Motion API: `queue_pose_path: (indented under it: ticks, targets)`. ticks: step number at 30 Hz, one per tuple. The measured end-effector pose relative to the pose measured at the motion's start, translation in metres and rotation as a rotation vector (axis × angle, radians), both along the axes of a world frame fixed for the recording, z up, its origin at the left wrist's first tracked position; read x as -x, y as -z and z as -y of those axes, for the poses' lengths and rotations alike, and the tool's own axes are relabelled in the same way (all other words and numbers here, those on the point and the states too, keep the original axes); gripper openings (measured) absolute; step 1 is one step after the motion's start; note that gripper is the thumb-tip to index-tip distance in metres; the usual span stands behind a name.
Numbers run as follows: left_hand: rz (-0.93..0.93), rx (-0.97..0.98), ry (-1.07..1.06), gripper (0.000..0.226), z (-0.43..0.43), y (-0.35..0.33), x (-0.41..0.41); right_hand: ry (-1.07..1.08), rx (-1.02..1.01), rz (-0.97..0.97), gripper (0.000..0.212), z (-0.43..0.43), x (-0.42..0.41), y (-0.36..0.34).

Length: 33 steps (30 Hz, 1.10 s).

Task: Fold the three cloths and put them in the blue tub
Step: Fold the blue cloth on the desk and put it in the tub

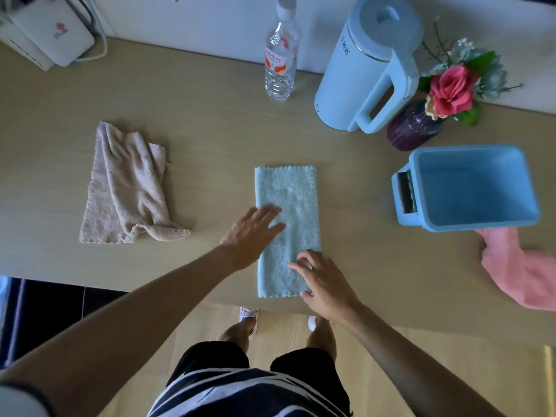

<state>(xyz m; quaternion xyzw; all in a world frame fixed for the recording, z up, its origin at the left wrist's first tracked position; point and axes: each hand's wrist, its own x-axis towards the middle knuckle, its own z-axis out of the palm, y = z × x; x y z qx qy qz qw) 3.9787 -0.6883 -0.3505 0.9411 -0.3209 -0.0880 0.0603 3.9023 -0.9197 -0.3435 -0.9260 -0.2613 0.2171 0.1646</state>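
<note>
- Three cloths lie on the counter (210, 121): one light blue cloth (287, 206), one beige cloth (126, 188) and one pink cloth (523, 272).
- One blue tub (469, 218) stands at the right, with nothing visible inside; the pink cloth lies just beside its near wall, partly tucked under it.
- The light blue cloth is in the middle of the counter, folded into a narrow flat rectangle whose long axis runs from the near edge towards the wall, and its near end reaches the counter's edge.
- The beige cloth is well apart on the left, unfolded and rumpled, one corner twisted out to the right.
- All three cloths look soft and fleecy, with wavy scalloped edges on the blue and beige ones.
- The left hand (251, 233) lies flat on the blue cloth's left edge, fingers straight and spread, gripping nothing.
- The right hand (322, 278) rests on the cloth's near right corner, fingers bent and splayed; whether they pinch the edge cannot be told.
- At the back stand one clear plastic bottle (281, 55), one pale blue kettle (367, 64) and one ribbed purple vase (412, 124) with flowers.
</note>
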Motion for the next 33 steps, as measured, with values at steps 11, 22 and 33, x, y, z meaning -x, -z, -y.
queue_pose_path:
  ticks: [11, 22, 33]
  targets:
    - [-0.228, -0.062, 0.139, 0.098, -0.017, -0.005, 0.049, 0.066, -0.024, 0.002, 0.018, -0.007, -0.027, 0.002]
    - [-0.683, 0.462, -0.471, 0.032, -0.007, -0.033, 0.051, 0.470, -0.597, -0.678, 0.037, -0.005, -0.025, -0.044]
    - [-0.849, 0.613, -0.836, 0.056, -0.003, -0.011, 0.032, 0.794, -0.404, -0.341, 0.033, -0.005, -0.051, -0.013]
